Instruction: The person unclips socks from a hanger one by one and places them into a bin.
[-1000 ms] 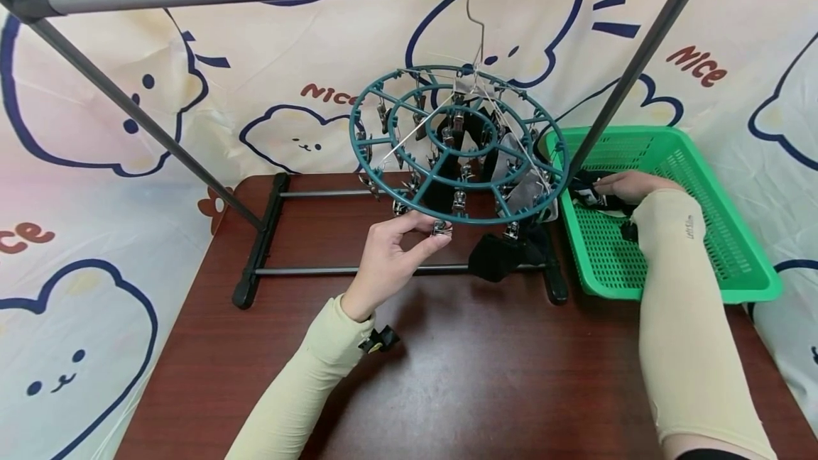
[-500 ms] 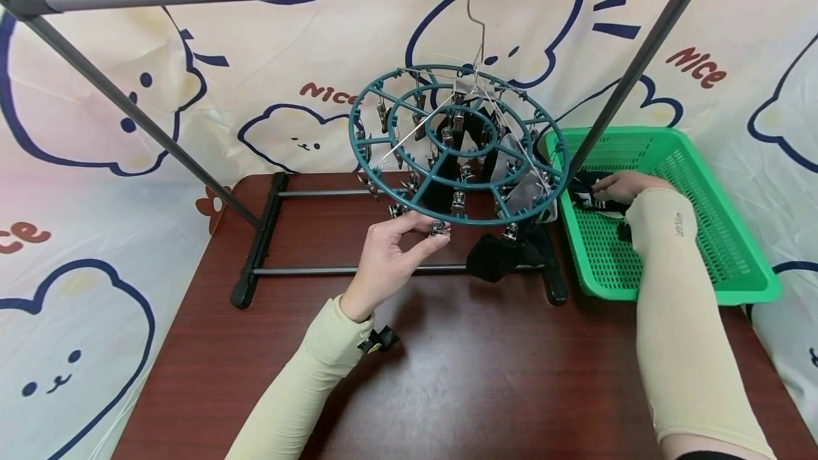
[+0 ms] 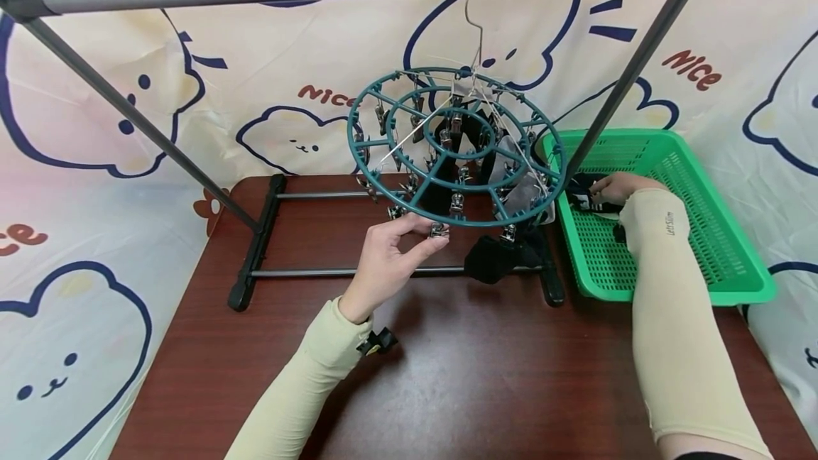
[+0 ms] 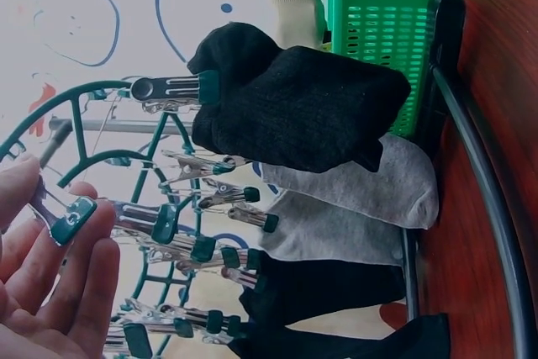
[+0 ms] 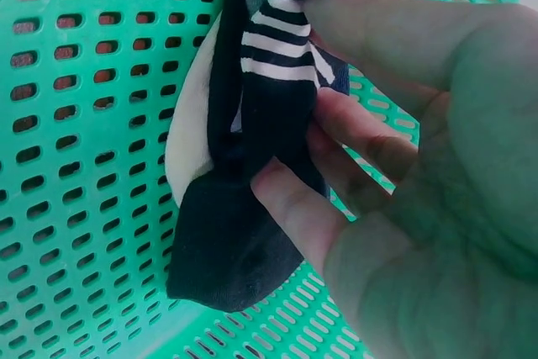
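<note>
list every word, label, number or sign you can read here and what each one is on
"Nice": in red on the backdrop, twice, centre and upper right.
"ce": same red lettering, cut off at the left edge.
"LetsSlim": on the right sleeve, small, so the spelling is uncertain.
Too small to read: yellow mark on the black wrist piece.
No numbers readable.

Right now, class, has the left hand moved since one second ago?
No. In the head view, the left hand, pinching a metal clip, shows no clear shift against the rack's lower front bar.
</note>
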The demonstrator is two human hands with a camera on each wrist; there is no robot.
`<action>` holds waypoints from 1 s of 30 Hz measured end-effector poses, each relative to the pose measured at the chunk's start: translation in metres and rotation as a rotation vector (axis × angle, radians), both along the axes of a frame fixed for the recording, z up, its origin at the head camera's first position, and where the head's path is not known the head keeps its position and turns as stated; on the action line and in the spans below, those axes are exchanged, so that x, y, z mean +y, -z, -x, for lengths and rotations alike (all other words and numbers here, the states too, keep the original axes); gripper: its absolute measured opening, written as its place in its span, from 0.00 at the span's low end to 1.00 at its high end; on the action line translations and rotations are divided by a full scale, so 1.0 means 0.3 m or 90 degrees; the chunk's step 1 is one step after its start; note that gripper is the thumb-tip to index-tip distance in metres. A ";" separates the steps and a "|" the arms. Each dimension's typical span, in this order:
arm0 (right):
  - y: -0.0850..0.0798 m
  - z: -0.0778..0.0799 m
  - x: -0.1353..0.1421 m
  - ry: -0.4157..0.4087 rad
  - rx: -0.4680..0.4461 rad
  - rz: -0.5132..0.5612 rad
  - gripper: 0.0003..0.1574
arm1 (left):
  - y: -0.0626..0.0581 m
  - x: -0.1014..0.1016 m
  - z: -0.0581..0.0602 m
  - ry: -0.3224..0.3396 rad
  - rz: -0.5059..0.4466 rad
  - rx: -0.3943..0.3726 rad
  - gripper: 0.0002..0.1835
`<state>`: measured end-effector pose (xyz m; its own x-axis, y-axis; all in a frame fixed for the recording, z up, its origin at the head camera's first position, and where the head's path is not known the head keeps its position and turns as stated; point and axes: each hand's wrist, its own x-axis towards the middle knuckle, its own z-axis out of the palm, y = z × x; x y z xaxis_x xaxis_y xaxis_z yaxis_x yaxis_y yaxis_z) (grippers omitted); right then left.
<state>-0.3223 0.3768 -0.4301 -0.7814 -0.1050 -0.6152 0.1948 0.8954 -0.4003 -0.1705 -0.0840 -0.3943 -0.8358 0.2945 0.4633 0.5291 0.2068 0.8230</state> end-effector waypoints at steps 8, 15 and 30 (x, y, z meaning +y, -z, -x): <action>-0.042 -0.051 -0.043 0.092 -0.015 0.026 0.37 | -0.004 -0.004 -0.003 -0.001 0.005 -0.003 0.09; -0.009 0.007 -0.002 -0.065 0.019 -0.024 0.36 | -0.001 -0.004 0.003 0.001 0.015 -0.002 0.10; -0.201 -0.060 -0.025 -0.100 0.190 -0.068 0.37 | -0.009 -0.026 0.004 -0.006 0.020 0.007 0.09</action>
<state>-0.3042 0.3692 -0.3698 -0.9079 -0.1857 -0.3759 -0.0606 0.9453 -0.3207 -0.1717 -0.0918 -0.3915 -0.8335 0.3011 0.4632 0.5361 0.2380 0.8099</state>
